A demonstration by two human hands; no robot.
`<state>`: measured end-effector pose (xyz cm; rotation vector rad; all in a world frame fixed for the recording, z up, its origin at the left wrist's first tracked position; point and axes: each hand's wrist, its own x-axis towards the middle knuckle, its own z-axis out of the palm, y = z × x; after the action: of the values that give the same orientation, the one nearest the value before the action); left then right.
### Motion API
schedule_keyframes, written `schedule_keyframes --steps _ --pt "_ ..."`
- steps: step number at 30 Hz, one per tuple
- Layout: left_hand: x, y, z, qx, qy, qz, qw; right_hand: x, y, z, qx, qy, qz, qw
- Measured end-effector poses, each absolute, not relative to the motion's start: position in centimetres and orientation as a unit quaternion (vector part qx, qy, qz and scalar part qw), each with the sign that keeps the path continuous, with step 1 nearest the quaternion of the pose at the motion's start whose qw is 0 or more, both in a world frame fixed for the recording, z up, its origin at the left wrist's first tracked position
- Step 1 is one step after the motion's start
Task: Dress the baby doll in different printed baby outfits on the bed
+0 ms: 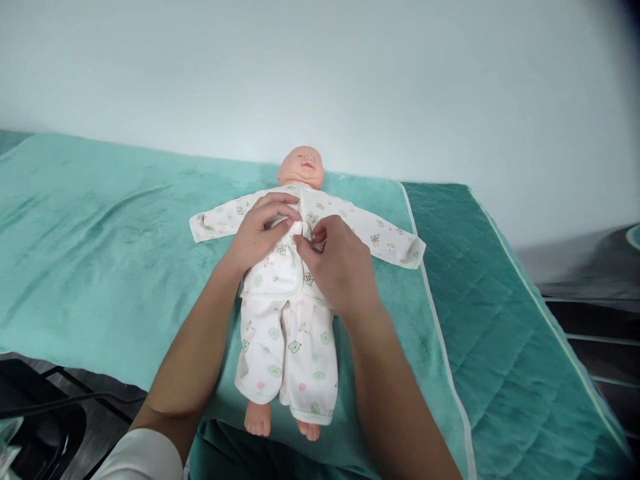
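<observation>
A baby doll lies on its back, head toward the wall. It wears a white printed baby shirt and matching pants, with bare feet below the cuffs; both sleeves stretch out sideways. At the front opening of the shirt, my left hand has its thumb and fingers closed on the edge of the cloth. Just right of it, my right hand is bent over the same opening, thumb and fingers drawn together at the edge. Its fingertips partly hide the fastening there.
A light green blanket lies under the doll, over a darker green quilted cover. A pale wall rises behind. Metal bars show at right. A black object with a cable is at lower left.
</observation>
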<state>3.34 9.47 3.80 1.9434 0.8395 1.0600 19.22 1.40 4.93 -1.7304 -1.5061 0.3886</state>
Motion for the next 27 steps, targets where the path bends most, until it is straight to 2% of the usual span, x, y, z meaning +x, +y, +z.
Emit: schedule_keyframes --steps 3,7,10,15,18,21,27 --pt "3.1 9.1 4.5 0.785 0.326 0.372 0.373 18.7 1.2 4.9 -0.702 -0.598 0.101 0.375" --pt "2.6 8.7 5.0 0.804 0.317 0.330 0.381 19.0 1.8 4.9 -0.708 -0.595 0.118 0.362" --pt "2.3 8.6 5.0 0.801 0.319 0.312 0.399 20.0 2.2 5.1 -0.695 -0.577 0.204 0.377" --pt "2.1 8.7 5.0 0.828 0.307 0.286 0.373 21.7 2.4 5.1 -0.621 -0.484 0.417 0.455" --pt "2.0 8.9 5.0 0.837 0.296 0.285 0.362 22.0 2.2 5.3 -0.595 -0.463 0.459 0.471" --pt "1.9 8.9 5.0 0.836 0.296 0.276 0.371 21.7 1.7 6.0 -0.629 -0.505 0.414 0.422" --pt "1.8 9.0 5.0 0.842 0.284 0.269 0.370 20.0 0.5 7.5 -0.719 -0.623 0.201 0.233"
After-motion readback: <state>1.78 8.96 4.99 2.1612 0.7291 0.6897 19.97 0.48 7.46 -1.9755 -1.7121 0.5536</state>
